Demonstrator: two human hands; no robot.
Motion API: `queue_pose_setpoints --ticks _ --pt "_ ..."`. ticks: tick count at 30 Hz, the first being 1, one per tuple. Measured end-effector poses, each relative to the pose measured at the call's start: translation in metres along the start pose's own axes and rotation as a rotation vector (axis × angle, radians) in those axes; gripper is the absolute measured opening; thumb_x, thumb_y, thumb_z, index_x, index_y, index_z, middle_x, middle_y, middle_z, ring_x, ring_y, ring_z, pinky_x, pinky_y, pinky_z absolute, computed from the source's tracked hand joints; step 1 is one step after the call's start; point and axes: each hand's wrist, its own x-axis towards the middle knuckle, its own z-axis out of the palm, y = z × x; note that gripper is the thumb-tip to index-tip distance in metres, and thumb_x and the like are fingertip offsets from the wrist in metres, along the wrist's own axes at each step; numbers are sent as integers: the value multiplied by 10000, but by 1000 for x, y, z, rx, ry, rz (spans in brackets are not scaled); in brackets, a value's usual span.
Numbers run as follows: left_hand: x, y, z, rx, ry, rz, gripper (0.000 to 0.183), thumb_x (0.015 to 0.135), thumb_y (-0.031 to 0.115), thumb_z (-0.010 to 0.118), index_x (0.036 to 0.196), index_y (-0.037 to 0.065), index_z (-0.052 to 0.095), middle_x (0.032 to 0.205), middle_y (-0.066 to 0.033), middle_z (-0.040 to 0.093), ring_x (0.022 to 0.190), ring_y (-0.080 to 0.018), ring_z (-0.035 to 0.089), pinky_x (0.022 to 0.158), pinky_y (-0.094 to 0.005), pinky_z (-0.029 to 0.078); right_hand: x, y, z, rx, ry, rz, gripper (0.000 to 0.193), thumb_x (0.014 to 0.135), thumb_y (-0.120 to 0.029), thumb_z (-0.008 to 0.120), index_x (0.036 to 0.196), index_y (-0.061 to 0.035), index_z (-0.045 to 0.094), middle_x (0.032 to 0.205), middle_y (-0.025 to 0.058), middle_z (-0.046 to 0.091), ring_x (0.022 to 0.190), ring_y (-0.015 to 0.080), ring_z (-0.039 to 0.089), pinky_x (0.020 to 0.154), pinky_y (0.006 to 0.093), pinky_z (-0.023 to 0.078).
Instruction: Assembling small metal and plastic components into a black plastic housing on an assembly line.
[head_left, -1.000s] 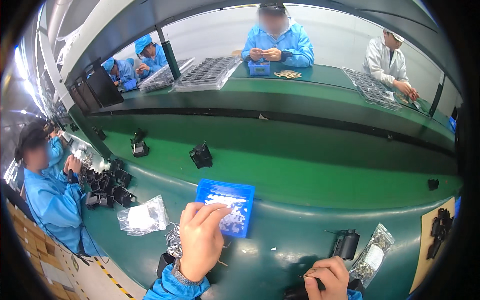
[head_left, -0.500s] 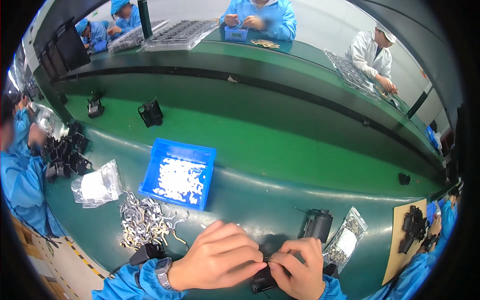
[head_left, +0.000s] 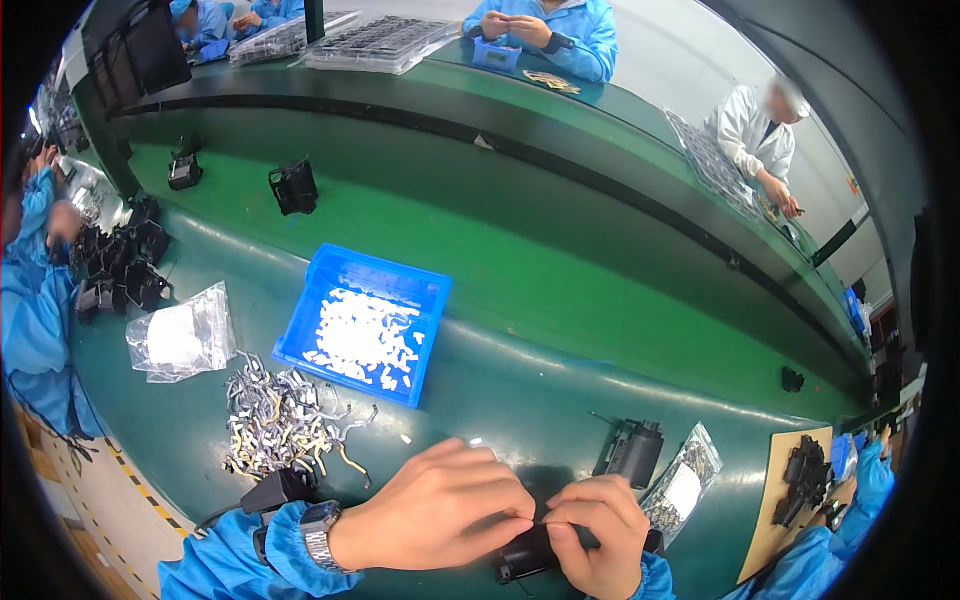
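Observation:
Both hands meet fingertip to fingertip low in the view, above a black plastic housing [head_left: 525, 556] that they partly cover. My left hand [head_left: 440, 510], with a metal watch [head_left: 321, 536] on its wrist, is closed in a pinch; whatever sits between the tips is too small to make out. My right hand [head_left: 600, 530] pinches at the same spot, its fingers curled, and its hold is hidden too. Just beyond the left hand lie small white pieces [head_left: 475, 441]. A second black housing [head_left: 634, 452] with a thin wire stands beyond the right hand.
A blue bin [head_left: 430, 330] holds many small white pieces. Near it lie a pile of short cables [head_left: 280, 415] and a clear bag [head_left: 180, 340]. Right are a bag of small parts [head_left: 683, 485] and a cardboard sheet [head_left: 765, 520] bearing a black assembly [head_left: 803, 480]. Co-workers sit around.
The view has shifted a little, so the bench items sit slightly left and higher. Both hands stay together over the black housing, with only small finger movements.

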Motion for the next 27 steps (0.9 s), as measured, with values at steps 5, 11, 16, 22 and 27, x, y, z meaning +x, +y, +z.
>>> queue_pose_setpoints --ticks 5,11,16,22,27 --pt "2 -3 1 -143 12 9 120 868 103 820 959 125 745 949 14 722 843 -186 666 734 -337 456 10 -25 -3 574 94 284 308 760 -103 866 1022 -50 714 1045 81 733 954 291 695 855 390 522" --pt "0 -6 -3 -158 0 107 252 863 160 843 1089 122 738 1066 -16 695 928 -211 662 789 -368 468 6 -5 -4 648 142 207 151 869 -100 835 818 -14 723 808 151 764 715 255 714 711 354 575" --pt "-3 -11 -6 116 -353 67 795 683 385 906 1324 81 549 1207 -116 566 1131 -294 539 890 -416 417 7 9 -39 550 56 -92 132 807 -82 883 749 -32 776 760 96 771 679 221 699 622 316 530" --pt "-17 -4 28 173 -244 225 716 682 360 885 1264 88 569 1093 -51 537 1080 -217 545 843 -374 398 7 23 -52 535 -223 -275 72 793 -56 851 851 -48 808 900 97 802 790 217 721 659 306 499" --pt "-19 -10 36 238 -254 212 565 713 325 837 1167 114 577 960 -7 525 953 -174 551 763 -363 373 21 11 -46 732 -369 -308 101 794 -107 792 858 -30 793 917 58 783 861 243 678 747 358 485"
